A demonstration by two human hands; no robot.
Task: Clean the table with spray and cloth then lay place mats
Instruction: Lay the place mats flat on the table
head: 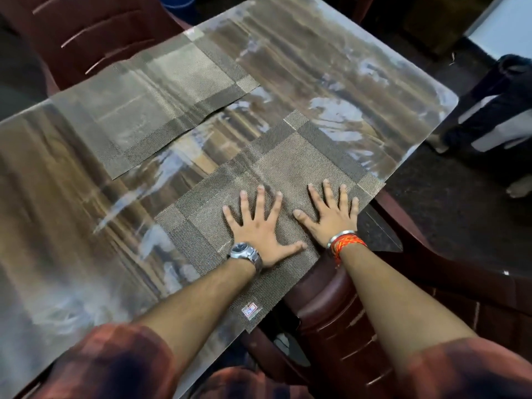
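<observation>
As they lie splayed flat, left hand (pixel 259 228) and right hand (pixel 331 216) press the woven mat (pixel 290 162).

The table (pixel 316 53) is streaky brown wood-grain with whitish smears. At its near edge, the near mat (pixel 288 174) is woven brown and beige with darker border bands and pale corner squares; the far mat (pixel 161 102) at the table's opposite edge matches. My watch (pixel 244 250) is silver with a dark face, my wrist threads (pixel 348 243) orange-red, my sleeves (pixel 115 364) red-and-black check. The chair (pixel 331 312) beside the table is maroon.
</observation>
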